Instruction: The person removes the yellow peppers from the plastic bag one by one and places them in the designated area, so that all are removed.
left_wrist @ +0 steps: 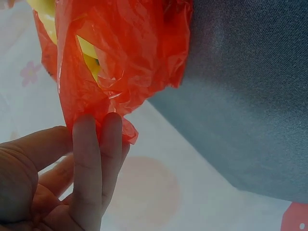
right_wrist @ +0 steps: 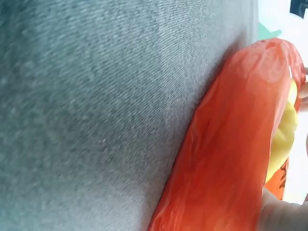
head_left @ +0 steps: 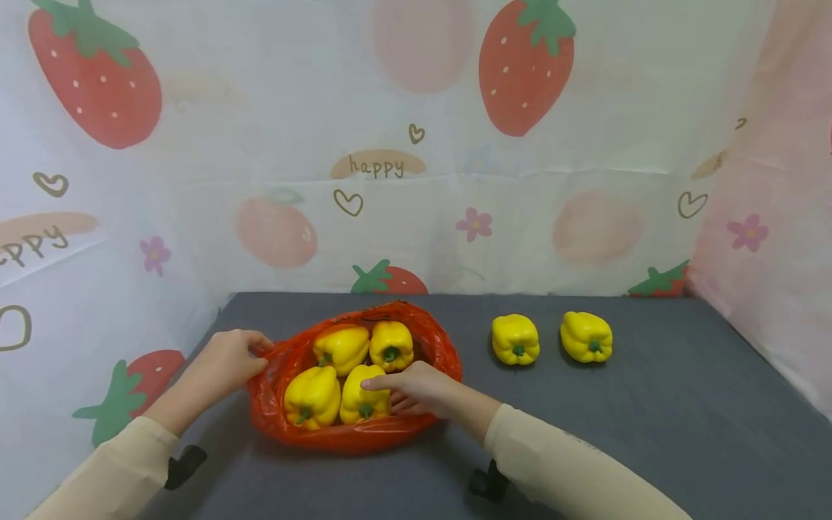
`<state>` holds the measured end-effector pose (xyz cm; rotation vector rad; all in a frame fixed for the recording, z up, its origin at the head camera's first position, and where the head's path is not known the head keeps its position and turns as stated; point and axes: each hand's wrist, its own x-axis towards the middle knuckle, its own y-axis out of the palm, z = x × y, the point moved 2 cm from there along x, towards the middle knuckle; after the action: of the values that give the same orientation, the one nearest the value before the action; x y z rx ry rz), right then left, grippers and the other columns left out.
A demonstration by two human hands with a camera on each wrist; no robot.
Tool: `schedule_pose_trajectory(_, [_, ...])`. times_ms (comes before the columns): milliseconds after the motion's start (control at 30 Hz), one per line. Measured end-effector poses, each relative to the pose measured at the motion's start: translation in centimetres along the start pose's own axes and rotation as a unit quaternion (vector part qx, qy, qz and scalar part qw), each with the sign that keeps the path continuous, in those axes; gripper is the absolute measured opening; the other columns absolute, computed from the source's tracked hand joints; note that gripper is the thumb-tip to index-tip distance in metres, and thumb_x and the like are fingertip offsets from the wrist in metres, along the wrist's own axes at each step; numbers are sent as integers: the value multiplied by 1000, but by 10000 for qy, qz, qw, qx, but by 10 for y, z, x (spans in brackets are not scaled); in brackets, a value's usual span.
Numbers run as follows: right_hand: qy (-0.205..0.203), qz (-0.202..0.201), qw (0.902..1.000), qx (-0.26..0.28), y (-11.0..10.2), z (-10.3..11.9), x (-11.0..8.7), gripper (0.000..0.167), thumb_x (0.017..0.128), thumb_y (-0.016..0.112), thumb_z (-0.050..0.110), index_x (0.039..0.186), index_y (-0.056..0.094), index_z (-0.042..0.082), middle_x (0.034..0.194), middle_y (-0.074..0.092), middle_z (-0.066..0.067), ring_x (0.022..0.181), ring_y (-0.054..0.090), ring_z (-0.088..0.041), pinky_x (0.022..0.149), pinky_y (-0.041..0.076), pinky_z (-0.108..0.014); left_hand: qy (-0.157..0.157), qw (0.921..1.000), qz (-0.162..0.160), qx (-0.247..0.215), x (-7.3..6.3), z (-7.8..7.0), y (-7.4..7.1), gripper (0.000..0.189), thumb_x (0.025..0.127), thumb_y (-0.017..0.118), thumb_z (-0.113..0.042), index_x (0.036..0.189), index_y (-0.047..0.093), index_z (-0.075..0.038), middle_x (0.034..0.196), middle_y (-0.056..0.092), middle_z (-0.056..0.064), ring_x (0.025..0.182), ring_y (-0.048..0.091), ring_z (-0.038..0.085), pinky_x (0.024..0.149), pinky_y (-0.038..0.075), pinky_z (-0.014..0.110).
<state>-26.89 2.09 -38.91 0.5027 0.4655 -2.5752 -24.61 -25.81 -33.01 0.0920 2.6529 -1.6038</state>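
A red plastic bag (head_left: 357,440) stands with its mouth spread wide on the dark grey table. Several yellow bell peppers lie inside, such as the one at the front left (head_left: 312,396). At the bag's left side, my left hand (head_left: 230,357) pinches the rim; the left wrist view shows the thumb and fingers on the red film (left_wrist: 125,57). Reaching in over the right rim, my right hand (head_left: 419,390) holds the front right bell pepper (head_left: 355,393), thumb across its top and fingers at its right side. Those fingertips are partly hidden.
Two more yellow bell peppers, one nearer the bag (head_left: 516,339) and one farther right (head_left: 587,337), lie toward the back of the table (head_left: 624,433). A cloth (head_left: 416,209) printed with strawberries and hearts hangs behind and along both sides.
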Motion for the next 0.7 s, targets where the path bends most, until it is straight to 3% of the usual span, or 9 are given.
schedule_pose_trajectory(267, [-52, -318, 9994, -136, 6, 2, -2, 68, 83, 79, 39, 127, 54, -7, 112, 65, -18, 97, 69, -29, 93, 57, -45, 29, 10000, -17, -21, 1, 1, 1, 30, 88, 65, -6, 114, 67, 8, 102, 70, 25, 64, 62, 14, 61, 60, 32])
schedule_pose_trajectory(467, [-33, -316, 9995, 45, 8, 2, -2, 66, 84, 78, 35, 127, 52, -7, 113, 63, -18, 95, 66, -28, 95, 56, -45, -27, 10000, 28, -32, 2, 2, 1, 30, 88, 65, -6, 115, 67, 7, 104, 69, 26, 64, 62, 14, 61, 60, 32])
schedule_pose_trajectory(700, [115, -377, 9988, 287, 9, 1, 2, 60, 82, 81, 32, 122, 54, -3, 108, 60, -13, 91, 62, -26, 88, 56, -40, -111, 9999, 40, -74, 1, 2, 2, 31, 89, 65, -7, 117, 66, 8, 105, 69, 26, 63, 62, 14, 61, 60, 31])
